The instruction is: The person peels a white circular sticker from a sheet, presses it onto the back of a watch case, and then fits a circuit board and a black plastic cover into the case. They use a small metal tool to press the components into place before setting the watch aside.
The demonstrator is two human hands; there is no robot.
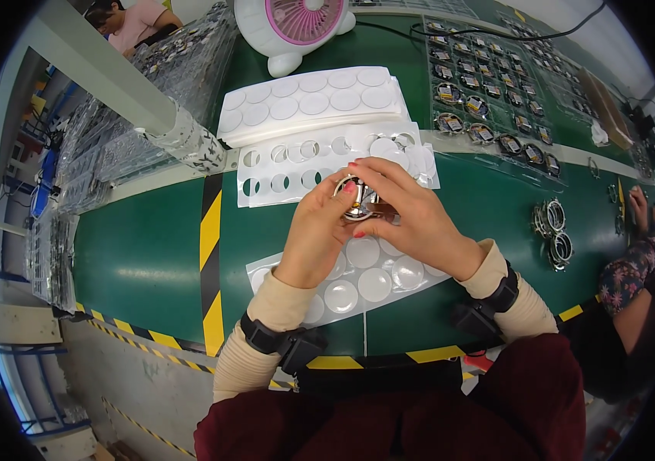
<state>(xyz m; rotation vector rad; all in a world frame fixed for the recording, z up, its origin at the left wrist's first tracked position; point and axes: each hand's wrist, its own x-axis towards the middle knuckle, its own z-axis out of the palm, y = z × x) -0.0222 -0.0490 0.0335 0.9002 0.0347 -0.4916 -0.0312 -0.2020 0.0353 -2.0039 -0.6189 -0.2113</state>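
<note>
The green bench (128,253) carries the work items. A clear tray (496,157) of round assemblies (481,133) lies beyond the right hand (420,219), to its right. A stack of white disc sheets (316,91) lies directly beyond both hands; a further disc sheet (360,307) lies on their near side. The left hand (316,230) curls around one side of a round metal-rimmed part (361,206), thumb across its face; the right hand spans the other side, fingertips at the upper edge, thumb near the lower. The part sits between the hands. Loose metal rings (562,246) rest well right of the right hand. For sound handling, support the rim from both sides and avoid pressing the exposed interior.
</note>
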